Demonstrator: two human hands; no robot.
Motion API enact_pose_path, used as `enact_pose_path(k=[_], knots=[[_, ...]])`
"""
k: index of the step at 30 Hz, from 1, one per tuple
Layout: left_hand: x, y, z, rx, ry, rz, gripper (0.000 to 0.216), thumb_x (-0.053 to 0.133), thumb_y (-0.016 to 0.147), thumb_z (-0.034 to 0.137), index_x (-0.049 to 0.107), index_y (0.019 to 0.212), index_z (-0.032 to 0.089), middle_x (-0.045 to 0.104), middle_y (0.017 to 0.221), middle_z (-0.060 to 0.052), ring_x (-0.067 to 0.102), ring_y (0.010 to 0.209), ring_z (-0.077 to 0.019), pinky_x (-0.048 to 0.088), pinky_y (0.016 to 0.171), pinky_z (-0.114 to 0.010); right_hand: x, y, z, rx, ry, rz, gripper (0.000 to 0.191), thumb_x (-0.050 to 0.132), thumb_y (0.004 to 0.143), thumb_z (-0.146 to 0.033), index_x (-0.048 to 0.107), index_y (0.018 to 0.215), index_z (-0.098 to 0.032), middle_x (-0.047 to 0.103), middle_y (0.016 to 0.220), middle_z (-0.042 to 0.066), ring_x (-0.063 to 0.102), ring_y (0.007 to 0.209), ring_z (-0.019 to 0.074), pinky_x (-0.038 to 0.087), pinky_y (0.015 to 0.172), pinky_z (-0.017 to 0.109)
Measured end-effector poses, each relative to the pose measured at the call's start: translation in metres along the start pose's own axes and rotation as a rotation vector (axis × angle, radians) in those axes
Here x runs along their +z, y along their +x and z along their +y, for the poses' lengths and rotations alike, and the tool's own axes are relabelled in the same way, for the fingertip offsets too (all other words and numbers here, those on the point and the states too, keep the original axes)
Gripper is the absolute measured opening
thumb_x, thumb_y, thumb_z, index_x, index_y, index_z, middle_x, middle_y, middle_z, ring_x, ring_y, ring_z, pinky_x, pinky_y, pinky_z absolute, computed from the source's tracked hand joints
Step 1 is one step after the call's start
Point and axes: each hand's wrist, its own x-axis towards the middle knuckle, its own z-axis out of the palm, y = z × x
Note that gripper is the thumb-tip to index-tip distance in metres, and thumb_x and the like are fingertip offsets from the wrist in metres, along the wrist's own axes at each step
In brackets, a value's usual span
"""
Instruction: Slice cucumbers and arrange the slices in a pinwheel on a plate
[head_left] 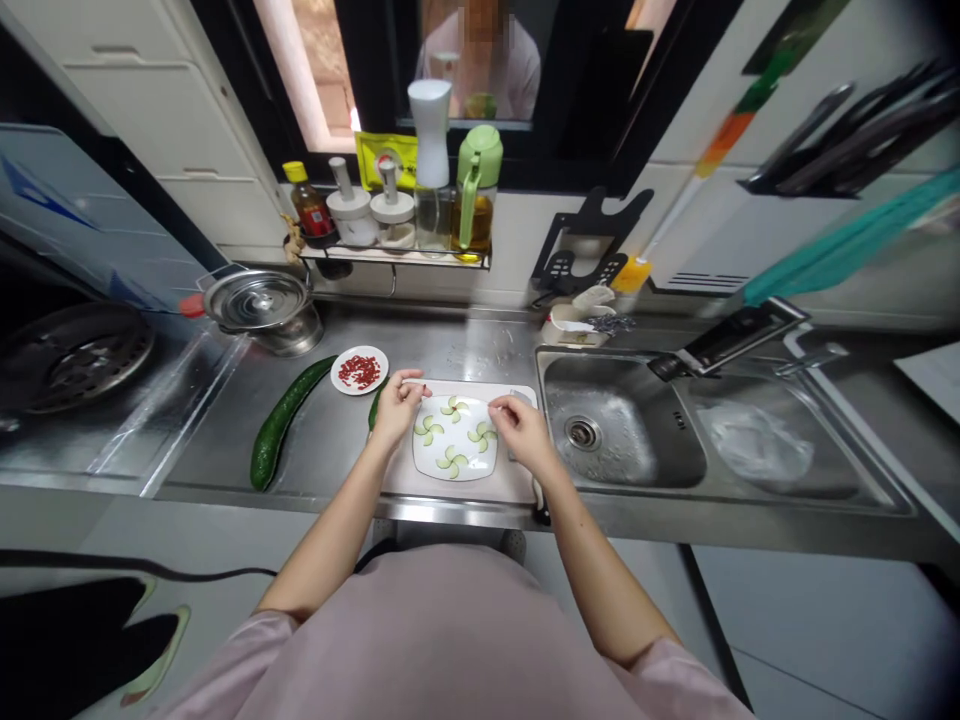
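Observation:
A white rectangular plate (458,436) lies on a pale cutting board (401,482), with cucumber slices (453,462) laid out in several pinwheel shapes. At the plate's upper left, my left hand (397,408) pinches a small red piece between thumb and fingertips. My right hand (520,430) hovers by the upper right rim, its fingertips pressed together; what they hold, if anything, is too small to make out. Small red pieces (359,372), similar to goji berries, fill a round white dish (337,383) left of my left hand. Part of a green cucumber piece (373,408) shows behind that hand.
A whole cucumber (285,425) lies on the steel counter at left, below a lidded pot (264,310). A dark knife handle (541,503) sticks out at the board's right. Beyond are the sink (630,430) and faucet (727,335). A condiment rack (397,257) hangs behind.

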Motion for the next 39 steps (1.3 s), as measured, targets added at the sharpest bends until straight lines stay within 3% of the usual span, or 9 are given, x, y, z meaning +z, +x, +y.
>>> enact_pose_path(k=[7, 20, 25, 32, 39], knots=[[0.016, -0.016, 0.023, 0.080, 0.154, -0.253, 0.028, 0.052, 0.084, 0.029, 0.052, 0.111, 0.022, 0.065, 0.073, 0.002, 0.064, 0.077, -0.0135, 0.047, 0.078, -0.027, 0.008, 0.022, -0.030, -0.270, -0.078, -0.136, 0.018, 0.053, 0.088, -0.030, 0.066, 0.095, -0.021, 0.061, 0.082, 0.002, 0.054, 0.081, 0.0157, 0.040, 0.076, 0.026], [0.036, -0.026, 0.064, 0.157, 0.478, -0.420, 0.028, 0.046, 0.086, 0.026, 0.054, 0.113, 0.024, 0.066, 0.075, 0.003, 0.061, 0.074, -0.0141, 0.038, 0.091, -0.033, -0.010, 0.025, -0.020, -0.347, -0.154, -0.256, 0.011, 0.055, 0.087, -0.026, 0.064, 0.085, -0.020, 0.060, 0.087, 0.003, 0.053, 0.086, 0.0169, 0.038, 0.077, 0.027], [0.043, -0.027, 0.060, 0.143, 0.536, -0.473, 0.029, 0.045, 0.088, 0.025, 0.053, 0.116, 0.025, 0.068, 0.081, 0.002, 0.063, 0.083, -0.0163, 0.030, 0.100, -0.039, -0.012, 0.020, -0.009, -0.348, -0.144, -0.283, 0.012, 0.055, 0.087, -0.027, 0.063, 0.082, -0.020, 0.060, 0.086, 0.002, 0.054, 0.086, 0.0161, 0.038, 0.079, 0.026], [0.049, -0.027, 0.048, 0.155, 0.577, -0.537, 0.033, 0.045, 0.087, 0.023, 0.054, 0.118, 0.026, 0.068, 0.083, 0.001, 0.062, 0.093, -0.0183, 0.031, 0.097, -0.037, -0.012, 0.015, -0.001, -0.317, -0.144, -0.321, 0.012, 0.053, 0.085, -0.024, 0.063, 0.081, -0.020, 0.061, 0.085, 0.002, 0.053, 0.085, 0.0162, 0.037, 0.079, 0.026], [0.062, -0.024, 0.012, 0.043, 0.785, -0.373, 0.024, 0.051, 0.087, 0.028, 0.059, 0.110, 0.026, 0.070, 0.094, -0.004, 0.059, 0.101, -0.0237, 0.028, 0.094, -0.041, 0.003, 0.005, 0.033, -0.091, -0.318, -0.273, 0.014, 0.051, 0.084, -0.022, 0.064, 0.081, -0.018, 0.062, 0.078, 0.002, 0.053, 0.077, 0.0160, 0.035, 0.072, 0.025]])
